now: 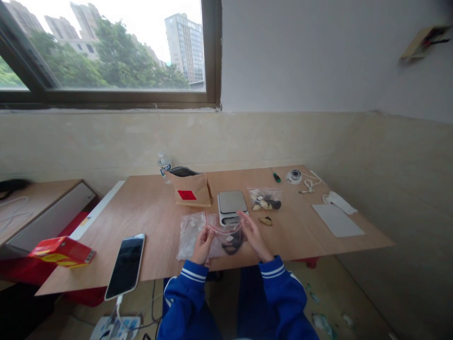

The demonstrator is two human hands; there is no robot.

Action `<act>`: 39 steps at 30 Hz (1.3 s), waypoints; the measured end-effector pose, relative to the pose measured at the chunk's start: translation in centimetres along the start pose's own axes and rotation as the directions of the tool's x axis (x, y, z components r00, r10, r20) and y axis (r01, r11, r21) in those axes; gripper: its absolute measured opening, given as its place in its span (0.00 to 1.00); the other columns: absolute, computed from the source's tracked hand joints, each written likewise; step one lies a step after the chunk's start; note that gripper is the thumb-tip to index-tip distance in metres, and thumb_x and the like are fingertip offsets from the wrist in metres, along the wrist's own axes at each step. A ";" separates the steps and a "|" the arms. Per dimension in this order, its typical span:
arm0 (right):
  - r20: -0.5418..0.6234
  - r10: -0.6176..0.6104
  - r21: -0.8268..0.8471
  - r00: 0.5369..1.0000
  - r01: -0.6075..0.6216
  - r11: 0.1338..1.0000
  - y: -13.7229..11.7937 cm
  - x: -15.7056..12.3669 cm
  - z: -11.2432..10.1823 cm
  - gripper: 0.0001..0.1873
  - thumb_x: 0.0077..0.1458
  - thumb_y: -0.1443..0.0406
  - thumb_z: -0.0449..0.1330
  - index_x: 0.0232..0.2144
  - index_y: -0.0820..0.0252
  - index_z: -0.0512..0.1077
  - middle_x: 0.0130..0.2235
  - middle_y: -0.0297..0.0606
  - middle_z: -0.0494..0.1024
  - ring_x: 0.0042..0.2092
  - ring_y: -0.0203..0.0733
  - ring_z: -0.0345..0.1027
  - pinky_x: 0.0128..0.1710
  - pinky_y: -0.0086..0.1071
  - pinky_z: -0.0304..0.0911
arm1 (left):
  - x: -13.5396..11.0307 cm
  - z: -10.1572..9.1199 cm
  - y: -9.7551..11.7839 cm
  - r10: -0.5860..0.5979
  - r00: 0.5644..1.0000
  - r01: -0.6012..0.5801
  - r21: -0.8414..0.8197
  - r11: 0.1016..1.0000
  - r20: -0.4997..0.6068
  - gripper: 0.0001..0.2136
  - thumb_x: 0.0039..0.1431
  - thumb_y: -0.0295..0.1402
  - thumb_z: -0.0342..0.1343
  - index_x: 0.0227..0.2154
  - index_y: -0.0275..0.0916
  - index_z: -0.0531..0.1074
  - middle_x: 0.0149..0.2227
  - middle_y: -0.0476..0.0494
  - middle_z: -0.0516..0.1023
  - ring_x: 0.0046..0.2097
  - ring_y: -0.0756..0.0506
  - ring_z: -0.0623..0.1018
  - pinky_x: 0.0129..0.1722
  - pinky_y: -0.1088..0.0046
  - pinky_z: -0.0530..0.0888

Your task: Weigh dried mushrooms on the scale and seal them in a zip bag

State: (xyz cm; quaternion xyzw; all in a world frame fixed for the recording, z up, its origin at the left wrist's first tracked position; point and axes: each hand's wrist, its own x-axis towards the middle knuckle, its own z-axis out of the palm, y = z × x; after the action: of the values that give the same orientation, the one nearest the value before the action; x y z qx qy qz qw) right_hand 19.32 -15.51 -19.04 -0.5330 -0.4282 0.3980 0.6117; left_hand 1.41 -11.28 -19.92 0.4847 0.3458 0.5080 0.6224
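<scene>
My left hand [203, 243] and my right hand [252, 235] hold a small clear zip bag [228, 236] with a red seal strip between them, just above the wooden table [152, 208]. Both hands pinch the bag's top edge. Dark and pale pieces lie inside the bag. Under and left of it lies a stack of empty clear bags [189, 231]. Right behind the hands stands a small digital scale [230, 204].
A brown paper bag [191, 188] with a red label and a water bottle [164, 165] stand at the back. A filled zip bag [265, 199], a loose piece [265, 220], a white sheet [337, 220], a phone [126, 265] and a red box [62, 251] lie around.
</scene>
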 end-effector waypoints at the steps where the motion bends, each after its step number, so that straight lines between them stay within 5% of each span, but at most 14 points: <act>1: 0.041 0.029 0.036 0.999 -0.030 0.999 -0.3 -0.1 0.1 0.27 0.53 0.48 0.54 0.49 0.55 0.69 0.51 0.42 0.72 0.53 0.47 0.65 0.54 0.42 0.58 | -0.1 0.0 0.0 -0.002 1.000 0.002 -0.003 1.000 -0.008 0.17 0.47 0.49 0.58 0.24 0.39 0.69 0.25 0.49 0.71 0.29 0.49 0.70 0.32 0.72 0.69; 6: 0.089 0.114 0.114 0.990 -0.124 0.986 -1.1 -0.8 0.1 0.25 0.50 0.47 0.56 0.39 0.61 0.75 0.38 0.42 0.79 0.42 0.48 0.72 0.44 0.40 0.66 | -0.2 0.4 0.5 0.010 0.995 -0.010 0.000 1.000 -0.096 0.17 0.47 0.51 0.57 0.26 0.40 0.69 0.25 0.50 0.72 0.29 0.49 0.70 0.30 0.73 0.69; 13: -0.251 0.014 0.086 0.968 0.008 0.996 -0.7 -0.6 -1.7 0.22 0.48 0.50 0.60 0.39 0.61 0.75 0.39 0.41 0.79 0.42 0.47 0.72 0.46 0.40 0.66 | 0.6 0.5 1.0 0.037 0.975 -0.027 0.046 0.999 -0.221 0.15 0.45 0.42 0.61 0.33 0.36 0.75 0.28 0.48 0.76 0.31 0.49 0.74 0.32 0.74 0.70; 17: -0.315 -0.030 0.044 0.948 0.046 0.998 -0.2 -0.2 -2.3 0.22 0.48 0.51 0.60 0.40 0.60 0.74 0.42 0.42 0.78 0.45 0.48 0.71 0.48 0.42 0.65 | 0.5 1.0 0.6 0.011 0.998 -0.009 0.037 0.999 -0.067 0.15 0.47 0.40 0.61 0.36 0.37 0.75 0.36 0.43 0.79 0.38 0.46 0.76 0.38 0.72 0.71; 20: -0.328 -0.053 0.027 0.943 0.066 0.997 0.1 -0.3 -2.1 0.21 0.48 0.51 0.60 0.38 0.60 0.73 0.42 0.43 0.78 0.45 0.48 0.71 0.48 0.42 0.65 | 0.3 1.6 0.0 0.016 1.000 -0.016 0.045 0.999 -0.012 0.14 0.48 0.40 0.60 0.37 0.37 0.75 0.38 0.42 0.79 0.42 0.44 0.76 0.42 0.69 0.70; 25: -0.351 -0.059 0.016 0.934 0.069 0.998 1.3 -0.6 -1.9 0.19 0.47 0.52 0.61 0.34 0.61 0.74 0.38 0.42 0.79 0.42 0.46 0.73 0.47 0.40 0.66 | 0.5 1.3 -1.1 0.084 0.983 -0.065 0.116 0.991 -0.162 0.12 0.47 0.39 0.61 0.30 0.35 0.76 0.30 0.44 0.79 0.35 0.46 0.76 0.38 0.71 0.70; 31: -0.375 -0.024 0.058 0.927 0.050 0.997 1.7 -0.7 -1.6 0.21 0.44 0.51 0.63 0.32 0.62 0.74 0.35 0.42 0.80 0.38 0.45 0.74 0.41 0.39 0.69 | 0.7 0.3 -1.2 0.083 0.976 -0.052 0.154 0.987 -0.203 0.12 0.46 0.39 0.62 0.30 0.34 0.76 0.28 0.45 0.79 0.32 0.48 0.76 0.34 0.73 0.71; 36: -0.350 -0.078 -0.065 0.933 0.059 0.996 0.9 -0.9 0.0 0.19 0.47 0.52 0.61 0.33 0.61 0.74 0.35 0.43 0.80 0.37 0.45 0.74 0.38 0.37 0.69 | 0.2 1.9 -1.2 0.048 0.986 -0.026 0.135 0.991 -0.160 0.13 0.46 0.40 0.62 0.31 0.35 0.75 0.28 0.44 0.79 0.32 0.46 0.77 0.35 0.70 0.72; 39: -0.368 -0.105 -0.092 0.924 0.076 0.993 0.7 -0.7 0.0 0.18 0.49 0.52 0.59 0.33 0.61 0.74 0.36 0.43 0.79 0.37 0.44 0.73 0.38 0.36 0.68 | 0.4 2.1 -1.3 0.097 0.964 -0.057 0.164 0.985 -0.247 0.13 0.47 0.40 0.61 0.30 0.35 0.75 0.29 0.44 0.79 0.34 0.45 0.78 0.38 0.69 0.72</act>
State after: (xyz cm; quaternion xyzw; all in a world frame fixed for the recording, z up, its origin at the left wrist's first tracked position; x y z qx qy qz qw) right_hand 19.07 -16.10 -19.84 -0.6015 -0.3436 0.2447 0.6784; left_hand 3.80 -11.42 -20.56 0.4757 0.4421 0.5612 0.5132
